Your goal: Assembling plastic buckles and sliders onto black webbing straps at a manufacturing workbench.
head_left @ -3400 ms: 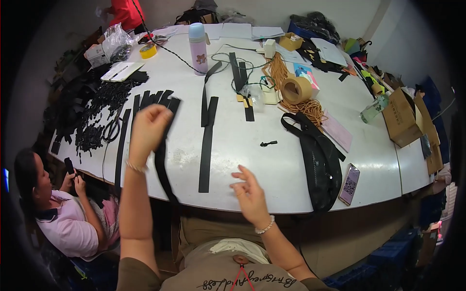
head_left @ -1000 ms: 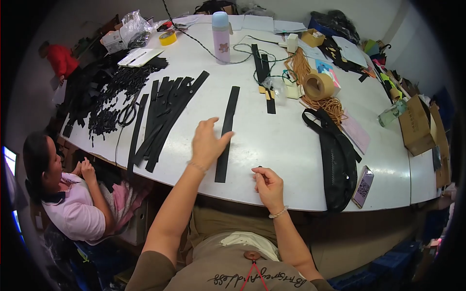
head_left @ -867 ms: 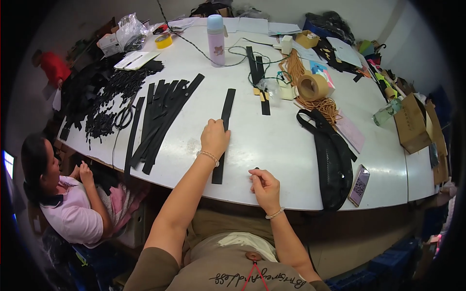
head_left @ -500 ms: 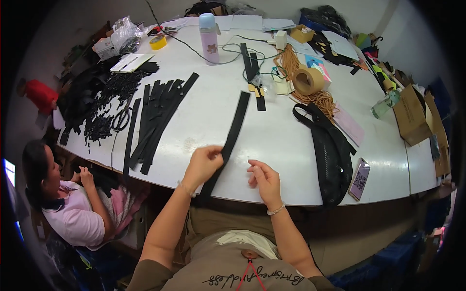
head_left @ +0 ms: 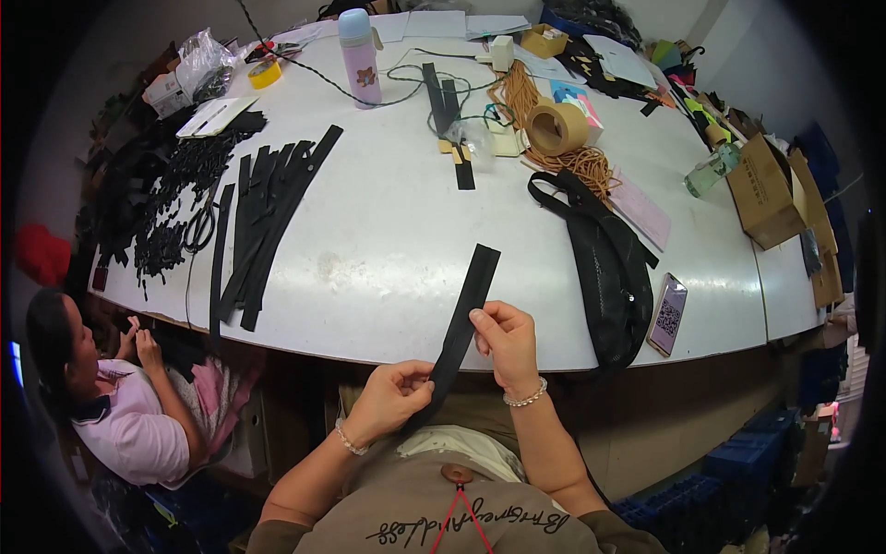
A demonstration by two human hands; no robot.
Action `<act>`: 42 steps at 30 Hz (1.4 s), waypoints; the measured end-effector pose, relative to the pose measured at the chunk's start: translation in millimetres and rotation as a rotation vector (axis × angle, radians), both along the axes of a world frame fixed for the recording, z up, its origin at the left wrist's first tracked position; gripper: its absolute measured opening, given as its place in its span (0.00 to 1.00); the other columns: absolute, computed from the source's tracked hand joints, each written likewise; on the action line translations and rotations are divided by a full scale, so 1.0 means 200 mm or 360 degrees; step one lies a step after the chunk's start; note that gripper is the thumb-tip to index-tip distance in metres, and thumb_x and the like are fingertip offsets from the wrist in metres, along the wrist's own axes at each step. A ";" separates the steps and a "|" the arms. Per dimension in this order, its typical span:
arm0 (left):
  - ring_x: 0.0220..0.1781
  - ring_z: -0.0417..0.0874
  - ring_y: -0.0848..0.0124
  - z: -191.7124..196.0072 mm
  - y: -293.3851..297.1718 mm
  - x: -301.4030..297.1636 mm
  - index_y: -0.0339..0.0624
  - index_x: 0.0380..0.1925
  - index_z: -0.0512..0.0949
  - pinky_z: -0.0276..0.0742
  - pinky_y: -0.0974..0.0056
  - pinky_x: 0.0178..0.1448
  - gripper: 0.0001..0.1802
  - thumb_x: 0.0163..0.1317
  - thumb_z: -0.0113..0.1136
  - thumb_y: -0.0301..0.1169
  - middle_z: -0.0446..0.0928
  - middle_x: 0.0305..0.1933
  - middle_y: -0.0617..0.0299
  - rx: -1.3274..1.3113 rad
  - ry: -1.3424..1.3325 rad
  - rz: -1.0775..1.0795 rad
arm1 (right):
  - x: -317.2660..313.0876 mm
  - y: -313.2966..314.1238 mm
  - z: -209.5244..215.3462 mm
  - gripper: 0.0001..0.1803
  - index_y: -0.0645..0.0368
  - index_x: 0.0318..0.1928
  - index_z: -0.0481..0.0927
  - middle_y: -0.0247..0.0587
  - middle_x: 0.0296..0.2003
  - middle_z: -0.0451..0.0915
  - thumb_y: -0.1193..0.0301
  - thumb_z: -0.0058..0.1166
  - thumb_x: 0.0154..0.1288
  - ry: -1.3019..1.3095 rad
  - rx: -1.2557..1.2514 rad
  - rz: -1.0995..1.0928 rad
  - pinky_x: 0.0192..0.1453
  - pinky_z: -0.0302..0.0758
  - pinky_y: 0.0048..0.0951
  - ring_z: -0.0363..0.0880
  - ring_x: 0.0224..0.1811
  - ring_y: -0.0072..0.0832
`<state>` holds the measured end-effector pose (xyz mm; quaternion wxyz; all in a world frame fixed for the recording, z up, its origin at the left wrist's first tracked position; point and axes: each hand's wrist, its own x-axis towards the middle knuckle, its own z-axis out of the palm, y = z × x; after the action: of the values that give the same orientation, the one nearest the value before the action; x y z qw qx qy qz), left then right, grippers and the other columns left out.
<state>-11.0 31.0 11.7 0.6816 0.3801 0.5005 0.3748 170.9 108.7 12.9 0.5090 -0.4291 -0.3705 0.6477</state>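
A long flat black strip [head_left: 469, 288], which looks like a zipper strip, slants over the table's near edge toward my body. Lower down on it, my left hand [head_left: 391, 403] is closed on its left edge, thumb and fingers pinching it. Higher up, my right hand [head_left: 507, 343] pinches the opposite edge between thumb and fingers. Its far end points away from me above the white tabletop; its lower end runs down behind my left hand, partly hidden. A bundle of similar black strips [head_left: 269, 222] lies fanned out to the left.
Scissors [head_left: 200, 227] and a heap of small black pieces [head_left: 166, 245] lie at the left. A black bag [head_left: 604, 277] and a phone [head_left: 668, 314] rest at the right. Farther back are a bottle [head_left: 360, 63], brown tape [head_left: 557, 129] and cord. A co-worker [head_left: 134, 397] sits at the left.
The strip has come nearer my body and to the right. My left hand moved down with it; my right hand, apart from it before, now pinches its upper part. The view has shifted slightly.
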 end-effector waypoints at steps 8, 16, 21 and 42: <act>0.31 0.76 0.85 -0.04 -0.04 -0.04 0.32 0.44 0.77 0.73 0.78 0.36 0.12 0.60 0.56 0.22 0.78 0.33 0.68 -0.0042 -0.0001 -0.0146 | -0.01 -0.06 0.00 0.05 0.63 0.29 0.78 0.23 0.16 0.69 0.75 0.57 0.61 -0.0055 0.0015 0.0044 0.16 0.54 0.14 0.60 0.15 0.09; 0.35 0.77 0.80 0.10 0.14 -0.01 0.36 0.48 0.78 0.75 0.74 0.37 0.15 0.64 0.56 0.30 0.80 0.36 0.63 0.0213 0.0019 0.0115 | 0.00 -0.17 0.03 0.03 0.63 0.30 0.78 0.23 0.17 0.71 0.77 0.56 0.61 -0.0109 -0.0075 0.0230 0.16 0.54 0.13 0.61 0.15 0.07; 0.32 0.77 0.79 0.09 0.24 0.01 0.34 0.45 0.79 0.74 0.73 0.34 0.13 0.64 0.55 0.31 0.80 0.34 0.62 0.0236 -0.0026 0.0134 | -0.02 -0.20 0.04 0.03 0.64 0.30 0.78 0.25 0.19 0.73 0.78 0.55 0.61 -0.0100 -0.0091 0.0290 0.17 0.57 0.12 0.63 0.16 0.08; 0.27 0.74 0.83 0.10 0.30 0.06 0.35 0.37 0.81 0.71 0.77 0.30 0.09 0.61 0.60 0.30 0.79 0.28 0.67 0.0257 -0.0125 0.0231 | 0.01 -0.20 0.08 0.03 0.65 0.33 0.77 0.25 0.26 0.74 0.77 0.56 0.62 -0.0247 -0.0078 0.0516 0.28 0.66 0.12 0.68 0.25 0.09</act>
<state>0.7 90.2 32.4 0.6389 0.3815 0.4679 0.4767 172.5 69.5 29.9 0.3571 -0.4247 -0.4571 0.6951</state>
